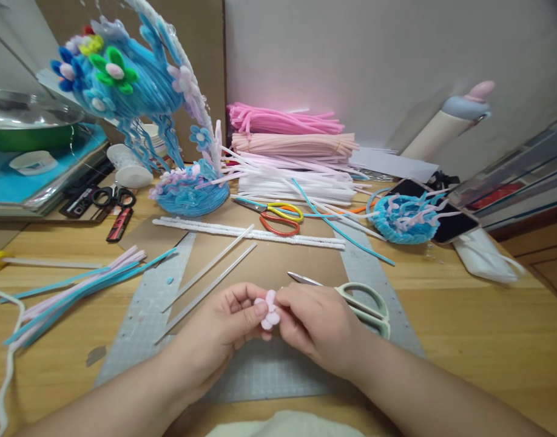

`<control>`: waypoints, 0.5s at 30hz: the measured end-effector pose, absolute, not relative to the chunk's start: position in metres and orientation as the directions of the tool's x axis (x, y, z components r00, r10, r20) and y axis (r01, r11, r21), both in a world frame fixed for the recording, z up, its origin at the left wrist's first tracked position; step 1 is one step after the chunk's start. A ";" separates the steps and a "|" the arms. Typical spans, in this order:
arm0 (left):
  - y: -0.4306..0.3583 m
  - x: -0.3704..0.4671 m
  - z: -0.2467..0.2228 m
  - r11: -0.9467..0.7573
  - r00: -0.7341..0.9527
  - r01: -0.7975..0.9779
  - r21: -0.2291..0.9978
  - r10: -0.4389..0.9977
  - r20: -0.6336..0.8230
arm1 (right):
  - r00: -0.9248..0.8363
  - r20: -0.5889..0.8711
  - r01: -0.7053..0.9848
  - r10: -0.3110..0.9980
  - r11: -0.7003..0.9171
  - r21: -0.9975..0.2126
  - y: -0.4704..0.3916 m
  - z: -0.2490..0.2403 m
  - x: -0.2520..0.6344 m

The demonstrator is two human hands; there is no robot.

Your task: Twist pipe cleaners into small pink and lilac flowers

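Observation:
Between my two hands is a small pale pink pipe-cleaner flower [270,311], held above the grey cutting mat [260,373]. My left hand [230,321] pinches its left side between thumb and fingers. On the other side, the fingers of my right hand [317,325] close on the flower's right edge. Scissors with pale green handles [374,306] lie partly hidden behind my right hand. Two clear sticks [210,288] rest on brown cardboard [278,267] just beyond my left hand.
A blue fuzzy ornament with flowers [133,79] hangs from a white arch at the back left. Bundles of pink and white pipe cleaners [292,145] lie by the wall. Scissors with red and yellow handles [281,218] and white fuzzy rods [246,232] lie ahead. A blue woven piece [406,221] sits right.

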State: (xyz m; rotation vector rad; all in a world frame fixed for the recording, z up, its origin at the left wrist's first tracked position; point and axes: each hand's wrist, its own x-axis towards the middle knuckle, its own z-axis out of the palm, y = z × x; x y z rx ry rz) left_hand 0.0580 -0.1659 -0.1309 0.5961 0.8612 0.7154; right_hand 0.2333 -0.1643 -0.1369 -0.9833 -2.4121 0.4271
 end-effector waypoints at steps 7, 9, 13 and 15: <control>-0.164 0.058 -0.130 0.635 0.417 -0.310 0.707 0.759 -0.500 | -0.644 0.324 0.540 0.692 0.712 -0.448 -0.165 -0.136 0.235; -0.164 0.058 -0.131 0.630 0.402 -0.293 0.720 0.764 -0.505 | -0.652 0.312 0.543 0.692 0.712 -0.445 -0.166 -0.135 0.235; -0.165 0.059 -0.132 0.621 0.410 -0.279 0.733 0.767 -0.494 | -0.663 0.278 0.561 0.695 0.708 -0.428 -0.165 -0.137 0.234; -0.166 0.060 -0.132 0.601 0.397 -0.280 0.748 0.782 -0.480 | -0.669 0.294 0.554 0.683 0.721 -0.415 -0.165 -0.137 0.232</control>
